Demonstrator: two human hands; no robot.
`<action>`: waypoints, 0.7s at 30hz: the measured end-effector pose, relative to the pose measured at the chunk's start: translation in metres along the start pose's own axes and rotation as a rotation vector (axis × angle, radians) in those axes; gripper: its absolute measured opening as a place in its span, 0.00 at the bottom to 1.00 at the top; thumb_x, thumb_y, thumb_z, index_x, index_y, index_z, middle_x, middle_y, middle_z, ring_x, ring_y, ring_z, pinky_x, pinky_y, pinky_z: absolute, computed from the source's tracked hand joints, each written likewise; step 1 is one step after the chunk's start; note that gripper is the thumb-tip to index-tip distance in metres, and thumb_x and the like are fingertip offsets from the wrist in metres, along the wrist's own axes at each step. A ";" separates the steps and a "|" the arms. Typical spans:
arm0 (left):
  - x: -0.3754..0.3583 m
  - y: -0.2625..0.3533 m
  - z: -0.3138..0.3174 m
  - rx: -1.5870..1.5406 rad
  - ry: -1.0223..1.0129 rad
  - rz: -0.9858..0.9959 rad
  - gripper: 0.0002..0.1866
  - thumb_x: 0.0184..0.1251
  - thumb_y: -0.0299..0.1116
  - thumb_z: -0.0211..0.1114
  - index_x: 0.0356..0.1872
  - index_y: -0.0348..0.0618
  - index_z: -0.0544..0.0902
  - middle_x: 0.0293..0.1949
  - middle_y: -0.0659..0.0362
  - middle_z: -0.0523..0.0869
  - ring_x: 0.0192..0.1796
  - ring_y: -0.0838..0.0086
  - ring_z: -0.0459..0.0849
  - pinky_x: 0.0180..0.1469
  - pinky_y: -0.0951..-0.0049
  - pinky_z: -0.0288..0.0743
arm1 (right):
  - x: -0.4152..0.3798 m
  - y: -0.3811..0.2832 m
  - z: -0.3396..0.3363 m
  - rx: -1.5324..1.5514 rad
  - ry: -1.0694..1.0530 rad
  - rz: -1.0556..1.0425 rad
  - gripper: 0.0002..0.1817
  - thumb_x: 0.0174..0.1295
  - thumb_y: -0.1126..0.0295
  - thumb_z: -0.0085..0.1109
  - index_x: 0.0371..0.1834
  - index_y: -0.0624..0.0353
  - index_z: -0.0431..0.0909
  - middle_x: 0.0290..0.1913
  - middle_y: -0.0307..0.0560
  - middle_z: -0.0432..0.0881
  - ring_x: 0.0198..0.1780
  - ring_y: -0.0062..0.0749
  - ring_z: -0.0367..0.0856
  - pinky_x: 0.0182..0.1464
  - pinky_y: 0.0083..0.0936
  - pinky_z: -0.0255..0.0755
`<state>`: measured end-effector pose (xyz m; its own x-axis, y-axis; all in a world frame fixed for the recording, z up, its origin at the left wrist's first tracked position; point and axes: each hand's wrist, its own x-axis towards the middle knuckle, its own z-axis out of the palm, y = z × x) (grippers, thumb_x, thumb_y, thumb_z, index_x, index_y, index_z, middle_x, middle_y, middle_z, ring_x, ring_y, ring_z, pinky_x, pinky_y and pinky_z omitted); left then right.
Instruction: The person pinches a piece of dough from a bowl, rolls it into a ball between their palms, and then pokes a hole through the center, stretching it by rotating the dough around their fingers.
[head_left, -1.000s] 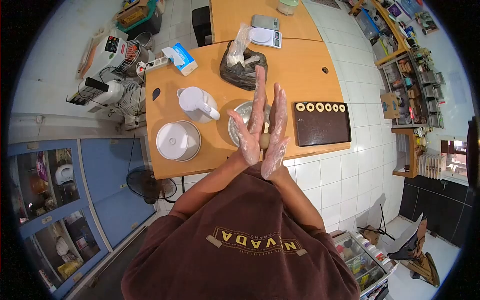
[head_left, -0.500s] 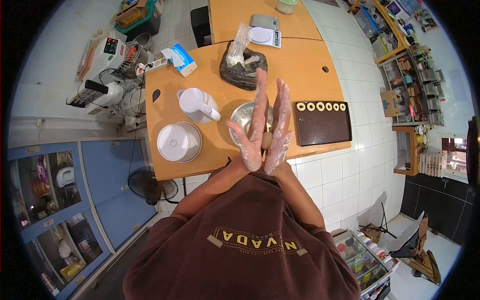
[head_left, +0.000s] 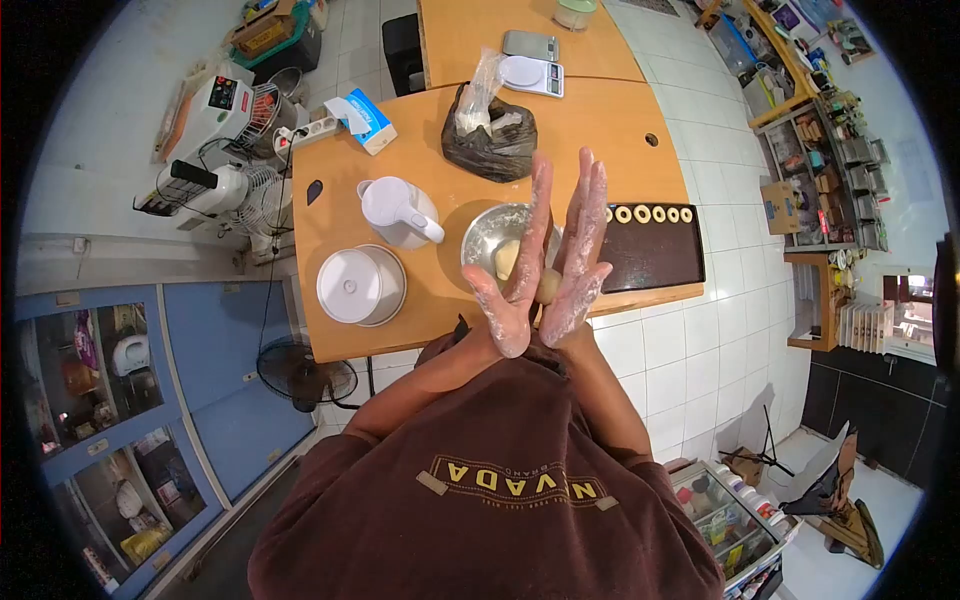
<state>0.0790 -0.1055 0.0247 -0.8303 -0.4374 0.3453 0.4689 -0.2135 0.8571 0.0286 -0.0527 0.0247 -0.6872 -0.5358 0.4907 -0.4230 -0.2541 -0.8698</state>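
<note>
My left hand (head_left: pixel 517 275) and my right hand (head_left: pixel 580 262) are raised palm to palm over the table's near edge, both dusted white with flour. A small ball of dough (head_left: pixel 547 287) is pressed between the palms, fingers stretched flat. Just behind the hands sits a metal bowl (head_left: pixel 482 236) with a lump of dough (head_left: pixel 506 257) in it. To the right lies a dark baking tray (head_left: pixel 650 262) with a row of several ring-shaped dough pieces (head_left: pixel 644 214) along its far edge.
On the wooden table (head_left: pixel 590 130) stand a white jug (head_left: pixel 397 212), a white lidded pot (head_left: pixel 358 285), a black plastic bag (head_left: pixel 490 138), a blue box (head_left: pixel 365 117) and a kitchen scale (head_left: pixel 531 73). A fan (head_left: pixel 300 372) stands on the floor at left.
Both hands have shifted slightly to the right, the right palm sliding forward against the left as the dough ball rolls between them. The bowl's dough lump now shows.
</note>
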 end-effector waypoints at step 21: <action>0.007 0.003 -0.016 -0.002 0.019 0.115 0.62 0.66 0.83 0.09 0.88 0.41 0.39 0.89 0.50 0.29 0.89 0.58 0.25 0.85 0.52 0.18 | -0.027 0.007 0.010 0.077 -0.065 0.065 0.56 0.74 0.23 0.18 0.89 0.60 0.36 0.90 0.60 0.37 0.90 0.54 0.33 0.86 0.55 0.33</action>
<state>0.0796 -0.1236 0.0237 -0.7655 -0.4752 0.4338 0.5612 -0.1631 0.8115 0.0504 -0.0476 0.0049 -0.6710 -0.6032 0.4312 -0.3308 -0.2770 -0.9021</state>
